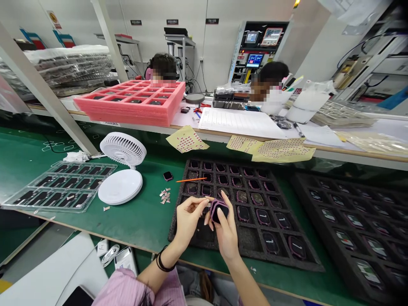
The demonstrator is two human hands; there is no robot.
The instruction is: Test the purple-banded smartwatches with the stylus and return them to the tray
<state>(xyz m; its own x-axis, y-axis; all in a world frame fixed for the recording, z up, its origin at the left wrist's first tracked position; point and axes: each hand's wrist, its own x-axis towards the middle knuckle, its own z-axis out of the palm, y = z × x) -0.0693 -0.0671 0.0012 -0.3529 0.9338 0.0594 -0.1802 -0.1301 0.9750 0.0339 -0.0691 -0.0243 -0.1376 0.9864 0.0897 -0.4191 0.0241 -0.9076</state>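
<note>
Far left of the hands, a clear tray of dark parts lies on the green tabletop; nearer stands a white fan. Just left of the hands, a loose watch and a scatter of little scraps. Now the left hand, pinching a tiny pale piece at the edge of the purple watch, which the right hand grips! Beneath both, a foam tray; rightward, another tray.
</note>
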